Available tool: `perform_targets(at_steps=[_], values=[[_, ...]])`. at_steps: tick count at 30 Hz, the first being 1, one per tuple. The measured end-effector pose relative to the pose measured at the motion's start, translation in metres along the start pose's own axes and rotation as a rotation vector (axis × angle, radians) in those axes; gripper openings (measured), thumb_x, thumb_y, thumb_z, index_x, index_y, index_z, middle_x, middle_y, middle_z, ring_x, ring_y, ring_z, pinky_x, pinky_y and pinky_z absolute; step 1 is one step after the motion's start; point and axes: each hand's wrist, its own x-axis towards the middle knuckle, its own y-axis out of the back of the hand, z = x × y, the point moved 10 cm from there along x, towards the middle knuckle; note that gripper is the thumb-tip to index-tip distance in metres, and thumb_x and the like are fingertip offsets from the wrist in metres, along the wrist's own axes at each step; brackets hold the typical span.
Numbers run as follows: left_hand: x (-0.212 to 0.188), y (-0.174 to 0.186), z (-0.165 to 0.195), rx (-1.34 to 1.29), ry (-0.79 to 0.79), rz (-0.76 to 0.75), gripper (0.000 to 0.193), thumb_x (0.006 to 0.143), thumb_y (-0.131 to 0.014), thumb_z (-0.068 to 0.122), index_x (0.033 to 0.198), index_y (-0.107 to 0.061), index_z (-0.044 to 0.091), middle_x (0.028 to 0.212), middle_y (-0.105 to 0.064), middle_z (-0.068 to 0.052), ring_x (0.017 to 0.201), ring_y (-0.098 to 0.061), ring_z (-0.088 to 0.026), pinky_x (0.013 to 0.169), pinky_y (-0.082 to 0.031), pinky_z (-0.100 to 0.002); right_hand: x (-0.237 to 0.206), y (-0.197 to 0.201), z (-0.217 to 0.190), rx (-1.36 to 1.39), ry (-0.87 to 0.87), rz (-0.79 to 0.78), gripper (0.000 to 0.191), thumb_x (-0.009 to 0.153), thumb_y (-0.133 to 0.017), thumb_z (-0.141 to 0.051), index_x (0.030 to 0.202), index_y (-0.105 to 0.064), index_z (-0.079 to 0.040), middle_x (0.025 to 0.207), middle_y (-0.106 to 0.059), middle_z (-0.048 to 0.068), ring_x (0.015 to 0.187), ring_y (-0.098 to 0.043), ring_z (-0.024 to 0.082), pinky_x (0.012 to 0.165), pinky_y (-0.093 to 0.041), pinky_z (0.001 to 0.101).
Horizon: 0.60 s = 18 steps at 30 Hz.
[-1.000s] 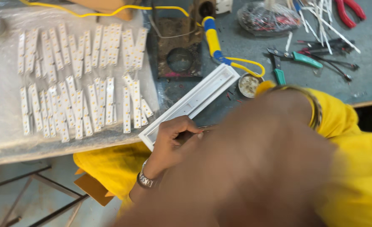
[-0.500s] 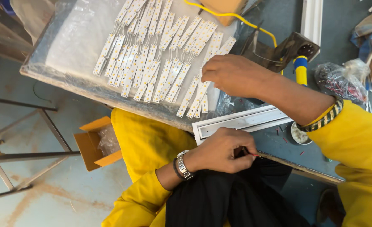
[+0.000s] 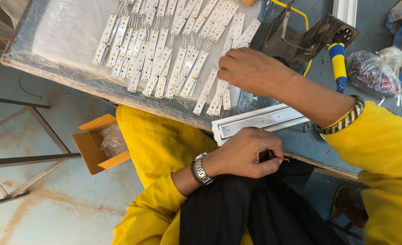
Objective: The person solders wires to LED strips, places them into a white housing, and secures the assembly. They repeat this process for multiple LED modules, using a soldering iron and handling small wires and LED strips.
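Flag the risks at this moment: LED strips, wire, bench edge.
The right hand reaches over loosely laid LED strips; a sleeve or wrist could drag them out of their rows. The white channel overhangs the bench edge and might be knocked off. The left hand pinches a thin red wire, which may slip.

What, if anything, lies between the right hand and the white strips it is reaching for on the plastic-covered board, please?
Nothing visible: the right hand already rests on the nearest white strips on the board. The left hand stays apart, below the table edge.
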Motion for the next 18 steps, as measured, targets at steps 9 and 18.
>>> perform_targets(at_steps=[9, 18], values=[[-0.001, -0.003, 0.000, 0.007, 0.018, 0.003, 0.010, 0.084, -0.070, 0.015, 0.087, -0.065, 0.006, 0.084, -0.068, -0.005, 0.078, -0.070, -0.023, 0.073, -0.056, -0.033, -0.004, 0.013, 0.000, -0.058, 0.019, 0.062, 0.023, 0.083, -0.062, -0.009, 0.105, -0.070, -0.007, 0.110, -0.067, 0.005, 0.110, -0.063, 0.024, 0.094, -0.051, 0.0367], [0.003, -0.008, 0.001, 0.027, 0.030, -0.029, 0.011, 0.084, -0.069, 0.016, 0.089, -0.067, 0.007, 0.085, -0.069, -0.006, 0.078, -0.071, -0.022, 0.073, -0.057, -0.033, -0.017, 0.039, 0.014, -0.009, -0.062, 0.165, 0.026, 0.085, -0.061, -0.008, 0.110, -0.068, -0.004, 0.106, -0.069, 0.010, 0.106, -0.065, 0.028, 0.093, -0.053, 0.0391]])
